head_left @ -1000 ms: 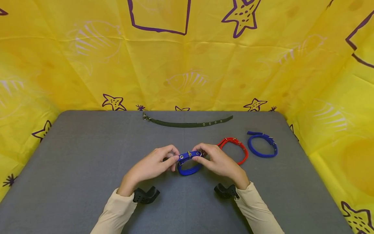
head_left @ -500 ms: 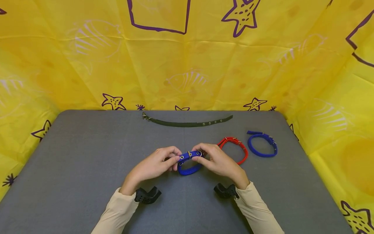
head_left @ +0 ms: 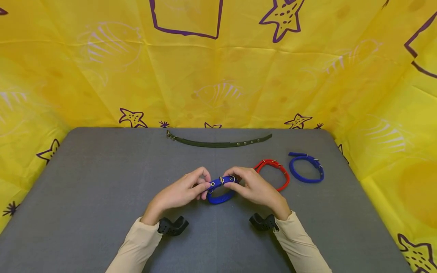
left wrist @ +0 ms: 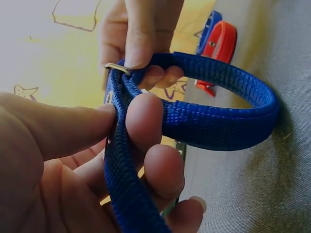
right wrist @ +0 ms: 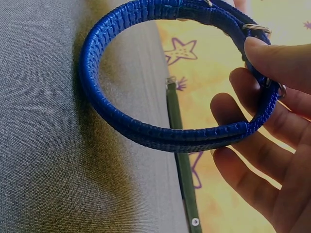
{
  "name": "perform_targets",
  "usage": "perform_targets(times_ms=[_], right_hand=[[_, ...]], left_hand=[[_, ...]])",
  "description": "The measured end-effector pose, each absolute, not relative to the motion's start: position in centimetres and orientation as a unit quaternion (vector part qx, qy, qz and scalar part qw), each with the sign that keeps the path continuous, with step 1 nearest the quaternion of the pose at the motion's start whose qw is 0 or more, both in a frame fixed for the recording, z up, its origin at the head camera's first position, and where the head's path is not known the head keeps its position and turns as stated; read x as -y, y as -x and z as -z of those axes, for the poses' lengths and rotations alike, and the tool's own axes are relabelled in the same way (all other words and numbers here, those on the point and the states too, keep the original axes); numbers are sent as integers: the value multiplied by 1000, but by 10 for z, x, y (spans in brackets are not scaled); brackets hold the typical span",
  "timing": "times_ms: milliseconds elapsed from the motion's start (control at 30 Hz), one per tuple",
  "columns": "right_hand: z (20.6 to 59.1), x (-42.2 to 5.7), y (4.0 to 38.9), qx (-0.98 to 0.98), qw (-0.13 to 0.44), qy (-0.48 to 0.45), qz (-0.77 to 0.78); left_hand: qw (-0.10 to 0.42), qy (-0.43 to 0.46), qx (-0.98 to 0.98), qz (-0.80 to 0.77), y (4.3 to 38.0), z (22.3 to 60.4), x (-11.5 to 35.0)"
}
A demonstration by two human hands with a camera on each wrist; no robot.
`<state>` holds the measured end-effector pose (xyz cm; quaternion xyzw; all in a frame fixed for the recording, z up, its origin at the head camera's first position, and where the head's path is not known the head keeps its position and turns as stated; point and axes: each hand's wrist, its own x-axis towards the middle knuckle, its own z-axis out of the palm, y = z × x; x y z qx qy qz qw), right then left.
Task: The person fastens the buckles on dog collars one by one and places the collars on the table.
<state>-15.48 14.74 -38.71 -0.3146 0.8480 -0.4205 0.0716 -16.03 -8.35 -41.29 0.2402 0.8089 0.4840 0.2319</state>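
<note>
Both hands hold one blue collar [head_left: 220, 198], looped round and threaded through its metal buckle [head_left: 222, 180]. My left hand [head_left: 182, 191] pinches the strap's free end between thumb and fingers, close to an eyelet. On the other side my right hand [head_left: 254, 187] grips the collar by the buckle and ring. In the left wrist view, the strap [left wrist: 119, 145] runs between the left thumb and fingers, its tail hanging below. The right wrist view shows the padded loop [right wrist: 141, 128] hanging open, with the right thumb [right wrist: 274, 58] pressed beside the buckle.
A red collar [head_left: 285, 176], buckled into a loop, lies just right of the right hand. Farther right is a second looped blue collar [head_left: 307, 181]. A dark green collar [head_left: 211, 145] lies stretched out along the back of the grey table [head_left: 102, 182], before a yellow patterned cloth [head_left: 218, 76].
The hands stay almost in place around the blue collar. My left fingers shift slightly on the strap end; the other collars have not moved.
</note>
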Motion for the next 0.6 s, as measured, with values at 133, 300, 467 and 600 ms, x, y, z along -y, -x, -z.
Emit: perform_targets(times_ms=[133, 300, 467, 600], right_hand=[[399, -149, 159, -850, 70, 313, 418], [416, -152, 165, -851, 62, 317, 414], [421, -153, 168, -851, 58, 322, 410], [422, -152, 168, -854, 54, 321, 405]], left_hand=[[244, -243, -802, -488, 161, 414, 86], [268, -248, -791, -491, 162, 413, 88], [275, -251, -795, -479, 163, 413, 89], [279, -260, -795, -472, 163, 413, 91]])
